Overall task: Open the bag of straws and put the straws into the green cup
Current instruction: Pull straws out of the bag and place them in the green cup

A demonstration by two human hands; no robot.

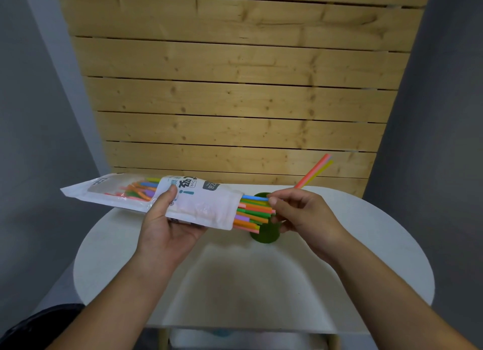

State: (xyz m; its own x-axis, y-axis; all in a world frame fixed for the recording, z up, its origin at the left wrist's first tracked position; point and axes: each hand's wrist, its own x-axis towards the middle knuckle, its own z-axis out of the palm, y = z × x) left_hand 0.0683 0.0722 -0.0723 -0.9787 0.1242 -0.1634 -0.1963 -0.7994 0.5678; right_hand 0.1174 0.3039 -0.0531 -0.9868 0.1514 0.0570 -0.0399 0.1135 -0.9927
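My left hand (167, 226) grips a white plastic bag of straws (203, 205) from below, holding it level above the table with its open end to the right. Several coloured straws (252, 211) stick out of that open end. My right hand (300, 213) pinches the tips of these straws between thumb and fingers. The green cup (265, 234) stands on the table right under the straw ends, partly hidden by them and by my right hand. A few straws (315, 171), orange and yellow, lean out of the cup toward the upper right.
The round white table (235, 276) carries the cup near its far middle. A wall of pale wooden planks (235, 88) rises just behind the table. Grey walls flank it on both sides.
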